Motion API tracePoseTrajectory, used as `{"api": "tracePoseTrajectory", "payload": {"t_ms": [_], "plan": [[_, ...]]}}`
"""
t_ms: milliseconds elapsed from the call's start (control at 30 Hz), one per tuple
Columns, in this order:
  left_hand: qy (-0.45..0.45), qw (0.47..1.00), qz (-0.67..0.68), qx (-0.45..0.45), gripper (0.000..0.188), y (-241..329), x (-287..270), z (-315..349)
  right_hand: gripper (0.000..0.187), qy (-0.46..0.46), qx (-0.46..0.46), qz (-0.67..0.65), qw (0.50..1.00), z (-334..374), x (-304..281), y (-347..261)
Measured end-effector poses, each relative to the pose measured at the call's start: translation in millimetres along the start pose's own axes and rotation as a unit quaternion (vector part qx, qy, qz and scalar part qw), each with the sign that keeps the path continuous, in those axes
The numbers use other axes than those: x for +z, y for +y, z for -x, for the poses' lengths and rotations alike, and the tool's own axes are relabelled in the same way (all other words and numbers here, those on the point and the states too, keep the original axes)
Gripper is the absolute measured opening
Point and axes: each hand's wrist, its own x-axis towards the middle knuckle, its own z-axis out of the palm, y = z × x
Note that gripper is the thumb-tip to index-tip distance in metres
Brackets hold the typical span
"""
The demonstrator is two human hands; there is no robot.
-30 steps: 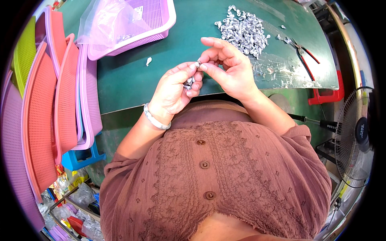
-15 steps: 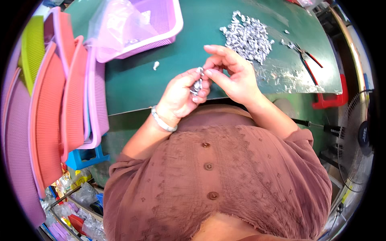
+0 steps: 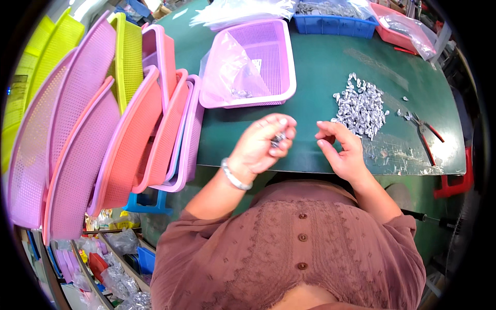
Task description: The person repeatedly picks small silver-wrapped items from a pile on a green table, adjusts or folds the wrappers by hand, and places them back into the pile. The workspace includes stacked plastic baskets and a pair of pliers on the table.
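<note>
My left hand is closed around several small silver metal pieces, which show between its thumb and fingers over the table's near edge. To its right, my right hand is held with the fingers curved and the thumb apart from them; nothing shows between them. Just beyond the right hand lies a loose pile of small silver metal pieces. A lilac plastic basket stands on the table beyond my left hand. Inside it is a clear plastic bag with some small silver pieces.
Pliers with red handles lie on the green table at right, near a few stray pieces. Stacked lilac, coral and lime baskets rise at left. A blue crate and a pink tray stand at the far edge.
My hands, together at the silver pieces before, are now apart: the right has drawn away to the right, fingers separated. The view has shifted, showing more of the table's far side.
</note>
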Motion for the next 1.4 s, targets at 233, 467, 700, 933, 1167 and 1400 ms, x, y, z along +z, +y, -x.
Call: {"api": "tracePoseTrajectory", "payload": {"t_ms": [233, 467, 700, 933, 1167, 1400], "plan": [[0.200, 0.859, -0.332, 0.335, 0.015, 123.5, 28.3, 19.0, 0.031, 0.012, 0.030, -0.018, 0.999, 15.0, -6.7, 11.2], [0.318, 0.720, -0.597, 0.153, 0.016, 177.7, 18.3, -6.6, 0.028, -0.031, -0.001, 0.002, 1.000, 16.4, -10.2, 10.6], [0.120, 0.722, -0.677, -0.072, 0.017, 185.7, 24.4, -24.3, 0.027, -0.063, -0.017, 0.012, 0.998, 15.1, -12.4, 12.2], [0.192, 0.664, -0.722, -0.025, 0.017, 182.6, 16.3, -53.4, 0.022, -0.065, -0.004, 0.016, 0.998, 18.7, -12.3, 12.0], [0.209, 0.731, -0.649, -0.037, 0.032, 171.6, 4.8, -51.1, 0.021, -0.059, -0.004, 0.028, 0.998, 17.7, -12.6, 10.7], [0.236, 0.592, -0.737, 0.226, 0.024, 159.9, 5.8, -46.2, 0.020, -0.039, -0.019, 0.052, 0.998, 17.6, -12.9, 13.7]]}}
